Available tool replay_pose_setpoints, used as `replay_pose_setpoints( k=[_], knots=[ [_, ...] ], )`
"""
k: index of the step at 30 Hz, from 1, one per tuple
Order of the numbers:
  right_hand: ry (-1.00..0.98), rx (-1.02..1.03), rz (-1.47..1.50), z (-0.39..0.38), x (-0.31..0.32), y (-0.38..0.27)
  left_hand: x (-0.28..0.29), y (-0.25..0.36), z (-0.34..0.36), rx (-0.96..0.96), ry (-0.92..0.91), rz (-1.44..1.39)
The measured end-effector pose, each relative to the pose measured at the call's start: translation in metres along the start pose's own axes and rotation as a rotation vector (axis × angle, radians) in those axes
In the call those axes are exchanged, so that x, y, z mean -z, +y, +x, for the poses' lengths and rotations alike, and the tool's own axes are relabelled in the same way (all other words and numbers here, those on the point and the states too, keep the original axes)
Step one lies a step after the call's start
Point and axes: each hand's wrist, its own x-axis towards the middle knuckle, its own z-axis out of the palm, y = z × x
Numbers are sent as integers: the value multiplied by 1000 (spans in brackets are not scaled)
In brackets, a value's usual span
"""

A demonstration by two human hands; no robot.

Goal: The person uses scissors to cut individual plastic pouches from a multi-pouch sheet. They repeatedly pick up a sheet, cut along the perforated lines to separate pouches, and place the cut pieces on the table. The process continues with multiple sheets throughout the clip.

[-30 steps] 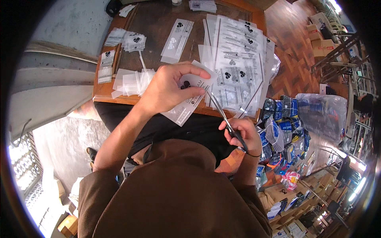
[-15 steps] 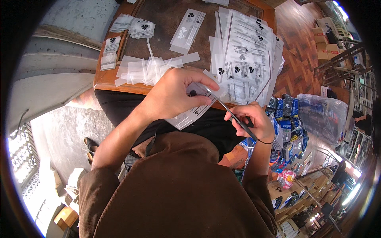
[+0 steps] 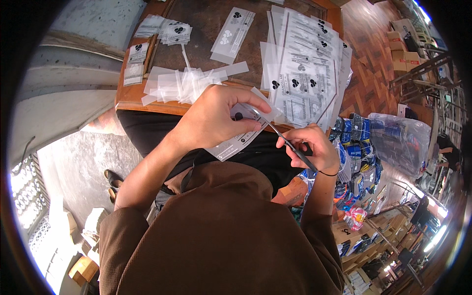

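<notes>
My left hand (image 3: 221, 115) pinches a translucent printed plastic sheet (image 3: 232, 145) between thumb and fingers, above my lap at the table's near edge. Closed round the dark handles of a pair of scissors (image 3: 291, 145), my right hand (image 3: 314, 147) holds the blades against the sheet's upper right side. The blade tips reach close to my left fingertips. Just beyond my left hand lies a heap of clear plastic strips (image 3: 184, 87). A wide stack of printed translucent sheets (image 3: 307, 64) covers the table's right side.
The wooden table (image 3: 201, 29) also bears a narrow printed sheet pile (image 3: 233, 34) and small cut labels (image 3: 175, 32) at the far left. On the right floor stand blue wrapped bundles (image 3: 356, 152), a large clear plastic bag (image 3: 398, 145) and cardboard boxes (image 3: 405, 59). Shoes (image 3: 113, 181) lie left.
Both hands keep almost the same place, with the sheet and scissors barely shifted. The view has moved very slightly.
</notes>
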Motion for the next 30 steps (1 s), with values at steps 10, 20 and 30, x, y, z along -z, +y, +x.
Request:
replay_pose_setpoints(
  k=[10,20,30],
  knots=[
    [23,-27,-2,-1,-3,-1,1,1,-2,-8,16,14],
    [31,-3,-78,-1,-2,5,-1,-11,-2,-19,55,-55],
    [48,35,-105,-3,-3,10,2,-3,-2,-24,7,-9]
  ],
)
